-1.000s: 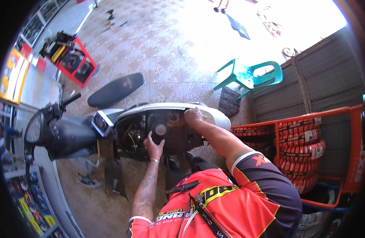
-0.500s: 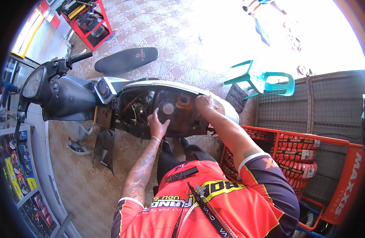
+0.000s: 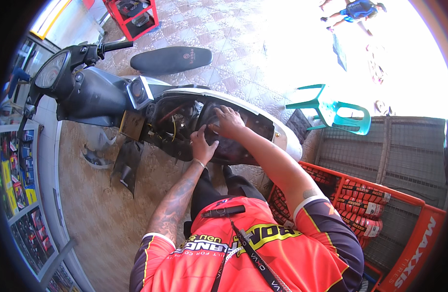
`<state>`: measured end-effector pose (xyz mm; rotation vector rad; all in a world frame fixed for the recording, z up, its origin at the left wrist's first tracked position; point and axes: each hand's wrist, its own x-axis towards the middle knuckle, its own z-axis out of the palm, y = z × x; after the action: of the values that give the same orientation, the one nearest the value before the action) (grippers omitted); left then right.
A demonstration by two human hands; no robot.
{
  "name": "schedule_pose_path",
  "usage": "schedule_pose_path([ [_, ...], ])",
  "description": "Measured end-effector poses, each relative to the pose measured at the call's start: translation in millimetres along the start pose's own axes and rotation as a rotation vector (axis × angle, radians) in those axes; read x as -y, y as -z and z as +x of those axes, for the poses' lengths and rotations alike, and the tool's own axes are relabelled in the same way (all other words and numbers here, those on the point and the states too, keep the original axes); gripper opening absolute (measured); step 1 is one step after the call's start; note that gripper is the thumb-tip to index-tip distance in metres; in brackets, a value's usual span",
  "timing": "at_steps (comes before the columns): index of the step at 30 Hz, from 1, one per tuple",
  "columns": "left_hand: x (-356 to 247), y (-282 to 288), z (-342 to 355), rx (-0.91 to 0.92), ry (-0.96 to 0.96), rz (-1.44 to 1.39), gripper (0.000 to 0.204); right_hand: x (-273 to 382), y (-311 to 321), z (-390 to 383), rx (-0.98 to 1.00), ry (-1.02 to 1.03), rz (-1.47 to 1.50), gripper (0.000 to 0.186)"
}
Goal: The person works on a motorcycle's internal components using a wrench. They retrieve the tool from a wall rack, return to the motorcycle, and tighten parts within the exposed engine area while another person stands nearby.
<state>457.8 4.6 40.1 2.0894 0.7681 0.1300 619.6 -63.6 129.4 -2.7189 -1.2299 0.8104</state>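
Note:
The scooter's body (image 3: 289, 143) lies open in front of me, its seat off. My right hand (image 3: 228, 121) rests over the dark part inside the rear bay, its fingers spread and slightly bent. Just below and left of it, my left hand (image 3: 203, 147) touches the near edge of that dark part, thumb and forefinger apart. No tool shows in either hand. Left of my hands, a yellow cable (image 3: 174, 130) and other engine parts are exposed. My right hand hides much of the dark part's top.
A black seat (image 3: 173, 60) lies on the floor beyond the scooter. Handlebars (image 3: 114, 46) stand at the left, with removed panels (image 3: 126, 165) on the floor below. A green plastic chair (image 3: 326, 109) and a rack of tires (image 3: 360, 209) are at the right. Another person (image 3: 358, 10) is far off.
My right hand has moved left from the rear end of the bay to beside my left hand. The rusty bracket and round cap seen before are now covered or out of sight. The view has shifted.

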Motion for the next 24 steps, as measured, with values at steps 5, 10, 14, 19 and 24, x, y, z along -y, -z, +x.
schedule_pose_path([
  [5,1,3,-1,0.010,0.086,0.014,0.091,8,-17,21,0.000,-0.151,0.057,0.100],
  [10,10,3,-5,-0.030,0.073,0.016,0.091,10,-19,25,0.040,-0.194,-0.001,0.114],
  [14,20,2,-8,-0.026,0.120,0.020,0.092,10,-17,25,0.050,-0.197,-0.004,0.113],
  [19,26,1,-10,-0.004,0.170,-0.026,0.093,11,-20,28,0.053,-0.181,-0.055,0.113],
  [24,26,0,-11,-0.071,0.127,-0.036,0.091,15,-21,30,0.046,-0.179,-0.066,0.113],
])
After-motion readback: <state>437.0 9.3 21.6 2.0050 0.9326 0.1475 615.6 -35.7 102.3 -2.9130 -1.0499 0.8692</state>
